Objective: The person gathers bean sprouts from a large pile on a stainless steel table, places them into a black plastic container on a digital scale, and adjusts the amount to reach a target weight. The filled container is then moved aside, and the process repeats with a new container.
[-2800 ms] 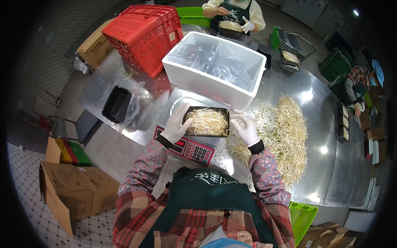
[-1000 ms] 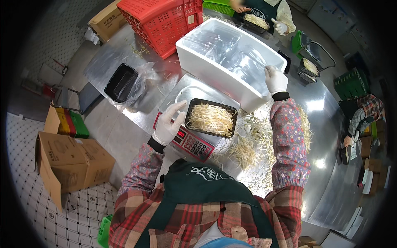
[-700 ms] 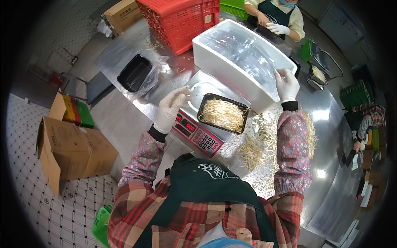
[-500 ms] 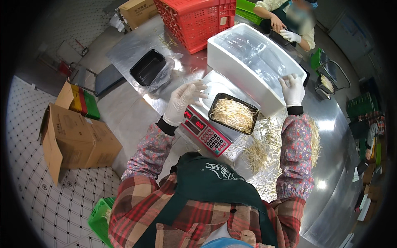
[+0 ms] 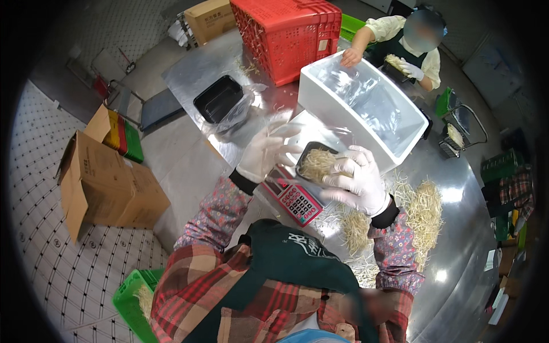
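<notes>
A black tray (image 5: 309, 150) heaped with pale bean sprouts (image 5: 318, 166) is at the middle, over the plate of a red-framed scale (image 5: 300, 204). My gloved right hand (image 5: 359, 182) grips its right end, covering part of the sprouts. Whether the tray touches the plate cannot be made out. Thin clear plastic, seemingly a bag (image 5: 338, 135), stretches above the tray between my hands. My gloved left hand (image 5: 267, 151), slightly blurred, is at the tray's left with fingers extended, apparently holding the plastic.
Beyond the scale stands a white foam box (image 5: 349, 114) lined with clear film; a red crate (image 5: 280, 48) is behind it. An empty black tray (image 5: 218, 99) lies on plastic at left. Loose sprouts (image 5: 424, 220) cover the steel table at right. A co-worker (image 5: 403, 48) handles another tray.
My right hand has come down from beside the foam box onto the tray's right end. Clear plastic now shows above the tray. The co-worker's one hand has moved to the foam box.
</notes>
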Demonstrator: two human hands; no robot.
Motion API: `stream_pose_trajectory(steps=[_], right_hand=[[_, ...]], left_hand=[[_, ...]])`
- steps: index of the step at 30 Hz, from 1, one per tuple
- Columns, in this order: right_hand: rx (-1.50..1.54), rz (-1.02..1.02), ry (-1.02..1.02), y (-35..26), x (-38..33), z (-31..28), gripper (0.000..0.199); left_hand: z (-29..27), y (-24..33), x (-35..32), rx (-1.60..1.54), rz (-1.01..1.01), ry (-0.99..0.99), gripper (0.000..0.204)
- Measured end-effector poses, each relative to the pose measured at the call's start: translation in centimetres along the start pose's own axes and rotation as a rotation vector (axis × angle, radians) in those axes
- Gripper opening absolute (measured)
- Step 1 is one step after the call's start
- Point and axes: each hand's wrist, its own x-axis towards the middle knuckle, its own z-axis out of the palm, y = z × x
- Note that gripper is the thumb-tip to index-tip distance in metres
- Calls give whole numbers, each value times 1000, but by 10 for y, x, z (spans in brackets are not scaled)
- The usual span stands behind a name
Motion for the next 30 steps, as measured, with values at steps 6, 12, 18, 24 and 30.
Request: stream_pose_trajectory(steps=[6,12,18,24,30], right_hand=[[403,736,152,18,-30,19,66],[746,892,618,24,-55,63,22],[868,991,744,13,-71,84,21],[933,1045,885,21,-63,77,22],[433,849,1392,90,-81,20,15]], left_hand=[[3,-25,-15,12,66,-47,54],[17,-68,-29,-135,-96,24,36],[24,-87,-41,-337,-47,-13,56],[19,-81,-45,-216,-158,63,45],[-32,-51,-39,106,137,373,44]])
